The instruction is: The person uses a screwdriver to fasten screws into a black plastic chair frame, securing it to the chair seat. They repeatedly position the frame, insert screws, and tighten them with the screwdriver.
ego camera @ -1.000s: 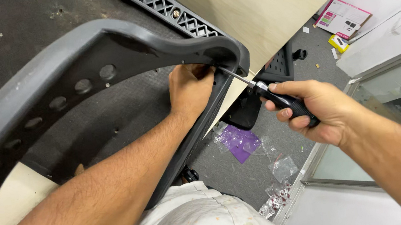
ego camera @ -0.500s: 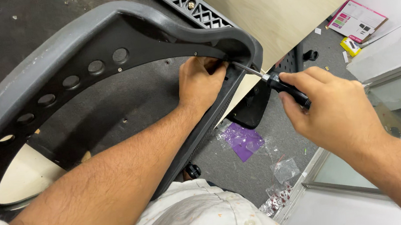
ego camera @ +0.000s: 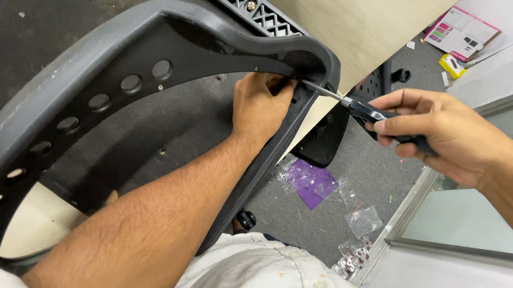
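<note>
while the left hand (ego camera: 261, 102) grips the chair frame (ego camera: 131, 36), the right hand (ego camera: 443, 134) clamps a screwdriver (ego camera: 361, 111).

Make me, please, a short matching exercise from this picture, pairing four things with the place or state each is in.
Things:
1. left hand
2. right hand
3. screwdriver
4. purple plastic bag

Places or states:
A. lying on the grey floor
B. tip set into the corner of the chair frame
C. pressed against the inside of the frame's corner
D. closed round a black handle

Pairs: 1-C, 2-D, 3-B, 4-A
</note>
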